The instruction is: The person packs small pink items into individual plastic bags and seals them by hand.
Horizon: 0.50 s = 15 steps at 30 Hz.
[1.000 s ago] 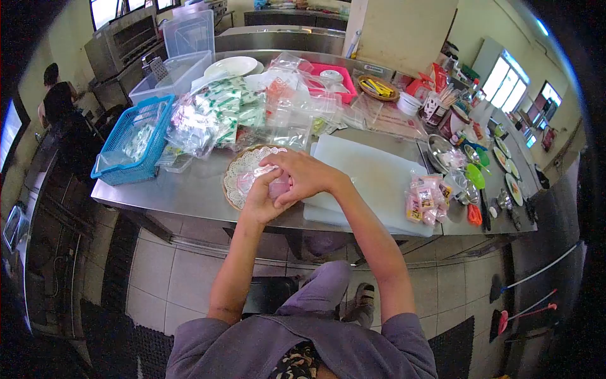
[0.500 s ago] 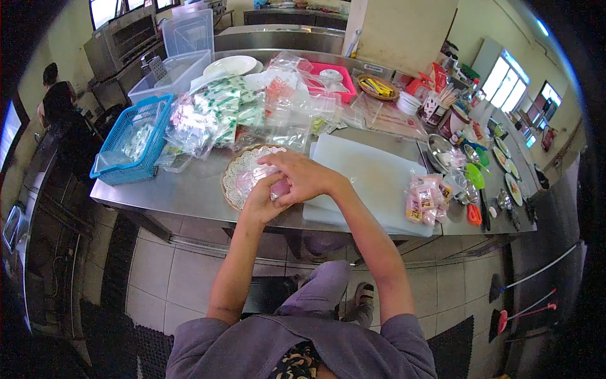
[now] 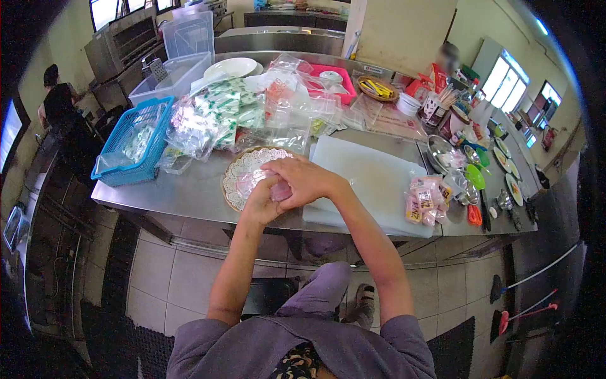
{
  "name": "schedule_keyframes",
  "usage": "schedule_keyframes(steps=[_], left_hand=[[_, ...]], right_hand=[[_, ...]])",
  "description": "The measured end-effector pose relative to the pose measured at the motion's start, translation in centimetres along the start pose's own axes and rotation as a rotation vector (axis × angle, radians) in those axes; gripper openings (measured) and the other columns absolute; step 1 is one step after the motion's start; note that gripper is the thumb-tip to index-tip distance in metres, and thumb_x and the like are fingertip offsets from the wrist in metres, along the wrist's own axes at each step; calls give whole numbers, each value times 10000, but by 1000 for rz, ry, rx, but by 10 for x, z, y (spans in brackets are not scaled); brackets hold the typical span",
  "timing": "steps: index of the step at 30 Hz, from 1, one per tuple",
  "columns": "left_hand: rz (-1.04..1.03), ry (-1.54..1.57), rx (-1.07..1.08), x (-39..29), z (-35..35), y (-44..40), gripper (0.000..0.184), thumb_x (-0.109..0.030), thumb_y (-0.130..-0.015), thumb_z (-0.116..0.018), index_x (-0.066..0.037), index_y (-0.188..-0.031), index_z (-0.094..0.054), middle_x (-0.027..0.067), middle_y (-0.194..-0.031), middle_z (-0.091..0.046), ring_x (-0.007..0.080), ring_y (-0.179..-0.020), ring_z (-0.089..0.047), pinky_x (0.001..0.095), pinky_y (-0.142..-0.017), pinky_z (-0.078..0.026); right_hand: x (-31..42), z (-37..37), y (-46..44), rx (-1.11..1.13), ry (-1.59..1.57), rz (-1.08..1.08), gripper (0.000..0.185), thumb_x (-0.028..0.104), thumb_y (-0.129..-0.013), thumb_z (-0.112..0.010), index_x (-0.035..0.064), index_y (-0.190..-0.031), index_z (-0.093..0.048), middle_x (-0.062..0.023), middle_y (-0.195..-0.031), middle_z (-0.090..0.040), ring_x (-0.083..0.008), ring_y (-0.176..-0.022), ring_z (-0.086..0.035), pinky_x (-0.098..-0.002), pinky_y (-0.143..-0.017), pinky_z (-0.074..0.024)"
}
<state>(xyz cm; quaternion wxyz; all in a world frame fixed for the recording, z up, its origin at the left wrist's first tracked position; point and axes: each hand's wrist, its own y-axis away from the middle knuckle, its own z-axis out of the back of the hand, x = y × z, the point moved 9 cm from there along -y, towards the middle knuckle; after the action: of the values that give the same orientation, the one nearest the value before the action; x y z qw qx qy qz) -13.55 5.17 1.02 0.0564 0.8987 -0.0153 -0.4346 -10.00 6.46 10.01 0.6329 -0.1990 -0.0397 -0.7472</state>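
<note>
Both hands meet over the near right edge of a round tray lined with a white lace doily [image 3: 238, 174]. Between them is a small clear packet with pink contents [image 3: 281, 190], partly hidden by fingers. My left hand [image 3: 262, 201] closes on it from below and the left. From the right, my right hand [image 3: 302, 182] curls over its top, fingers bent round it. More clear wrap with pink marks lies on the doily beside the left fingers. White cutting boards [image 3: 366, 180] lie right of my hands, with a pile of pink wrapped packets [image 3: 428, 199] on their right end.
A blue basket [image 3: 136, 142] stands at the left of the steel table [image 3: 183, 192]. Plastic packets [image 3: 227, 107] are heaped behind the tray. Bowls, a knife and plates line the right. One person [image 3: 61, 114] is at far left; another person's head [image 3: 449, 57] shows behind the table.
My hands have shifted slightly, the right fingers now lying lower over the packet. A person's head has appeared at the back right, and the person at far left has moved a little.
</note>
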Motion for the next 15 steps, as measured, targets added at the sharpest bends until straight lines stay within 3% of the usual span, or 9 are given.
schedule_keyframes(steps=[1, 6, 12, 15], left_hand=[[-18, -54, -9, -4, -2, 2, 330, -131, -854, -501, -7, -1155, -447, 126, -1085, -523, 247, -963, -554, 371, -826, -492], [157, 257, -65, 8, -6, 1, 297, -136, -869, -466, -5, -1135, -471, 115, -1064, -545, 230, -956, -566, 343, -819, -499], [125, 183, 23, 15, -1, -10, 281, -149, -886, -427, 10, -1111, -481, 116, -1051, -555, 218, -945, -570, 332, -807, -501], [96, 114, -37, 13, -1, -7, 273, -150, -887, -424, 13, -1096, -494, 111, -1043, -558, 207, -935, -572, 329, -798, -500]], right_hand=[[2, -1, 1, -18, 50, 16, 740, 253, -581, -692, 47, -1238, -421, -147, -1145, -523, -293, -1054, -494, -407, -988, -308], [0, 8, 0, -115, 98, 13, 705, 259, -594, -682, 39, -1217, -436, -142, -1128, -528, -281, -1059, -497, -408, -968, -313], [0, 15, 1, -121, 98, -1, 634, 240, -595, -670, 51, -1168, -473, -131, -1082, -537, -278, -1030, -504, -396, -915, -348], [0, 13, 1, -109, 75, -4, 626, 229, -586, -667, 72, -1162, -482, -128, -1075, -539, -281, -1017, -508, -391, -904, -363]])
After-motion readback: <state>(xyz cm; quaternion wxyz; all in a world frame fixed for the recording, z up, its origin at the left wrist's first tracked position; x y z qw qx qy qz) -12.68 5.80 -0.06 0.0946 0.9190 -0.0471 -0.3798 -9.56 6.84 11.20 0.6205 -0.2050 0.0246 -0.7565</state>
